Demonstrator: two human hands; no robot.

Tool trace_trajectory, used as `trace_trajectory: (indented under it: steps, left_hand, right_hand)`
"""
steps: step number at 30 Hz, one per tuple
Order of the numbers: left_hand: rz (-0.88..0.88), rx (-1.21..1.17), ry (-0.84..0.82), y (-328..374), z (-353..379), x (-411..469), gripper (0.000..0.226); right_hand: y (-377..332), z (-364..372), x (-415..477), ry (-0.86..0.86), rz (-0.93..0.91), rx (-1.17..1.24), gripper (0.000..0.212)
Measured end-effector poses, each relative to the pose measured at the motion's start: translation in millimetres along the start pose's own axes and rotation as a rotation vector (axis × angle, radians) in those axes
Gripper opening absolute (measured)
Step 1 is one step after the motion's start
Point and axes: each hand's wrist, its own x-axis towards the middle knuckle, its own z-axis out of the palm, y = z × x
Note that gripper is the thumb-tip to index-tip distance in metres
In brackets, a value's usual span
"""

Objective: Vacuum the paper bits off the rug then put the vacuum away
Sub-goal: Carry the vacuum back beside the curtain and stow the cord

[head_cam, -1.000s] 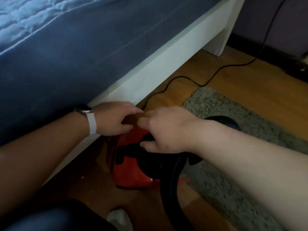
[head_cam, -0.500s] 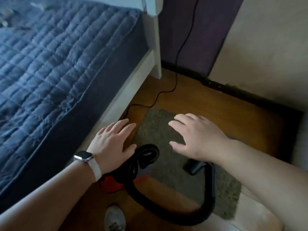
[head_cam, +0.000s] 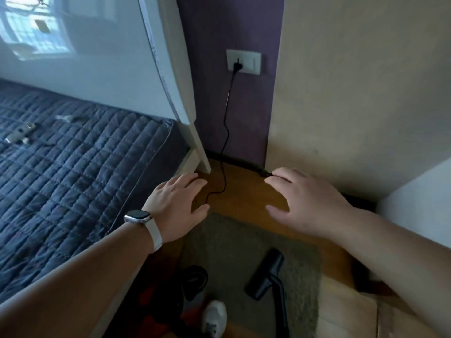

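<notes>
Held forward empty with fingers spread: left hand [head_cam: 179, 206], right hand [head_cam: 310, 203]. Ahead between them, running upright to white wall socket [head_cam: 253, 62], thin black power cord [head_cam: 226, 118]; nearer the left.

We are in a home bedroom: a bed [head_cam: 189, 163] with a quilted blue cover [head_cam: 73, 179] and white headboard [head_cam: 109, 76] stands beside a small rug [head_cam: 231, 252] on a wooden floor [head_cam: 244, 193], and a cord [head_cam: 226, 118] runs to a wall socket [head_cam: 244, 61].
</notes>
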Motion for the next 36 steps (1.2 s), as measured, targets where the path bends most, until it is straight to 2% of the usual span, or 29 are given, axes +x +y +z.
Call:
trace_trajectory:
  steps: [5, 12, 14, 18, 21, 23, 25, 27, 31, 33, 36]
  left_hand:
    - [-0.023, -0.086, 0.003, -19.8, 7.2, 82.4, 0.057]
    - [-0.089, -0.287, -0.051, -59.7, 29.4, 212.1, 0.045]
    - [-0.107, -0.353, -0.07, -72.9, 36.0, 250.9, 0.046]
    - [-0.215, -0.661, -0.094, -86.8, 52.2, 325.9, 0.051]
    - [-0.165, -0.695, -0.088, -85.8, 63.1, 366.1, 0.06]
    - [-0.105, -0.679, -0.12, -86.5, 67.1, 382.0, 0.055]
    - [-0.023, -0.666, -0.129, -88.4, 72.4, 392.1, 0.037]
    - [0.028, -0.699, -0.108, -90.8, 77.8, 393.0, 0.029]
    - [0.106, -0.789, -0.114, -94.8, 83.8, 378.7, 0.028]
    - [0.118, -0.851, -0.135, -94.4, 84.9, 366.8, 0.036]
    - [0.111, -0.892, -0.117, -95.2, 92.0, 344.8, 0.044]
  right_hand:
    - [11.0, -1.6, 58.6, 0.039, 0.055, -0.007, 0.062]
    - [22.0, 6.8, 187.3, 0.096, 0.166, 0.051, 0.063]
    - [27.4, 5.6, 222.6, 0.118, 0.204, 0.055, 0.061]
    - [38.2, 0.6, 289.4, 0.169, 0.283, 0.05, 0.053]
    - [45.8, -2.8, 333.6, 0.211, 0.304, 0.015, 0.052]
    - [49.2, -4.0, 358.2, 0.234, 0.33, 0.014, 0.053]
    - [53.2, -4.8, 377.8, 0.259, 0.384, 0.038, 0.054]
    - [56.2, -5.6, 393.0, 0.274, 0.447, 0.1, 0.052]
    - [56.6, -2.5, 413.0, 0.315, 0.471, 0.17, 0.028]
    - [56.0, -1.1, 416.2, 0.356, 0.466, 0.21, 0.014]
    - [54.4, 2.3, 403.0, 0.366, 0.427, 0.19, 0.008]
